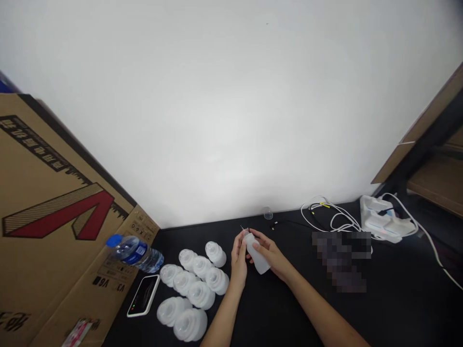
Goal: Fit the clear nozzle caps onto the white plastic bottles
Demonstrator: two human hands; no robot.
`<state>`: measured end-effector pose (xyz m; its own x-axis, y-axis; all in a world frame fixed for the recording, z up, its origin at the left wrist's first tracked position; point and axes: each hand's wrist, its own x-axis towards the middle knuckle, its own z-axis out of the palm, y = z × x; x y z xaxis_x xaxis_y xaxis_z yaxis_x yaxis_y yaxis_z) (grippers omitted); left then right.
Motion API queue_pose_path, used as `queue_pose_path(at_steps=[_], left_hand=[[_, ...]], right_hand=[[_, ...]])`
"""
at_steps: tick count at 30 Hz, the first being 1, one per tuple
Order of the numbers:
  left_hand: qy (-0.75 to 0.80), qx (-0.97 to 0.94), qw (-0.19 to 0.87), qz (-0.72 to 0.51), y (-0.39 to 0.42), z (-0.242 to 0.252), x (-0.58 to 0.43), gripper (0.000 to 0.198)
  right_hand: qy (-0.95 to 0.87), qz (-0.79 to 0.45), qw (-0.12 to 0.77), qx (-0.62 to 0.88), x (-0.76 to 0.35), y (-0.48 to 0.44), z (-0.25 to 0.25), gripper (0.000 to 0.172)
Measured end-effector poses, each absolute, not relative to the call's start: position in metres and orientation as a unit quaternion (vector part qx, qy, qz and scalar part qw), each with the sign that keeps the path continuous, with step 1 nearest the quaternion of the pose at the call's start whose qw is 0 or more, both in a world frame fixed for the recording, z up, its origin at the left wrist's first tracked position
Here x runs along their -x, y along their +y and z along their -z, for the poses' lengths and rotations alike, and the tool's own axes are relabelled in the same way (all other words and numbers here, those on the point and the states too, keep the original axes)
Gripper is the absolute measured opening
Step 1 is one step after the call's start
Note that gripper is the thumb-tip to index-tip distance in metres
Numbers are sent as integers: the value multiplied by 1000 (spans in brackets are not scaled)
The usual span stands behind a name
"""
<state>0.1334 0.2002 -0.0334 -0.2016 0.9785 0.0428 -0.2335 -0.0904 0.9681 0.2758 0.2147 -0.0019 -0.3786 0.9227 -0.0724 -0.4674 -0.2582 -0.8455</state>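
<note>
My left hand [238, 258] and my right hand [269, 250] meet over the black tabletop [398, 294], both on a translucent white plastic bottle [258, 258]. The right fingers wrap its body, while the left fingers pinch near its neck. A thin dark needle-like tip [242, 228] sticks out at the top, angled away from me. Left of my hands lies a cluster of several similar translucent white bottles [200, 291] on their sides. A small clear cap [268, 213] stands beyond my hands near the wall.
A large cardboard box [54, 193] leans in at left, with a blue-capped water bottle [135, 253] and a smartphone [143, 295] beside it. White cables [329, 217] and a white device [387, 221] lie at back right. A pixelated patch [340, 260] hides part of the table.
</note>
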Motion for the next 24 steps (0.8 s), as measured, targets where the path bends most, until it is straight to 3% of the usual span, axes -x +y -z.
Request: queue_pose_path(at_steps=[5, 13, 19, 22, 24], left_hand=[[494, -420, 460, -606, 196, 27, -136, 65], [432, -479, 532, -549, 187, 23, -148, 66], [537, -512, 371, -558, 183, 15, -143, 49], [546, -514, 338, -569, 184, 13, -139, 51], [540, -530, 333, -562, 184, 13, -138, 50]], right_hand=[[-444, -687, 495, 294, -276, 214, 1, 64], [-444, -561, 612, 337, -281, 226, 10, 49], [-408, -549, 629, 370, -299, 240, 12, 42], [-439, -552, 609, 363, -305, 241, 9, 51], [-454, -570, 583, 359, -306, 240, 7, 47]])
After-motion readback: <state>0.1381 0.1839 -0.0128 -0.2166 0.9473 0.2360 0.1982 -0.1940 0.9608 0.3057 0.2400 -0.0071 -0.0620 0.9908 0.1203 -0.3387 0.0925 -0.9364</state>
